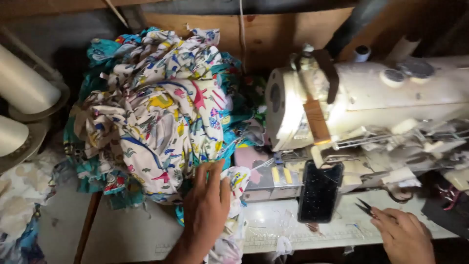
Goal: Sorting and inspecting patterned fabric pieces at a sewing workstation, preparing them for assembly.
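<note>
Heap of cream cotton cloth pieces printed with bright animals [161, 107], piled on the pale bench [137, 234] left of the machine, within easy reach. Left hand [207, 205]: fingers spread flat, pressing the heap's lower edge, gripping nothing firmly. Right hand [403, 234]: loosely curled, fingertips pinching small black thread snips [364, 208]. Cream industrial sewing machine [361, 102]; dark phone [320, 190] propped against it, facing the worker. White thread cones [22, 85] far left.
</note>
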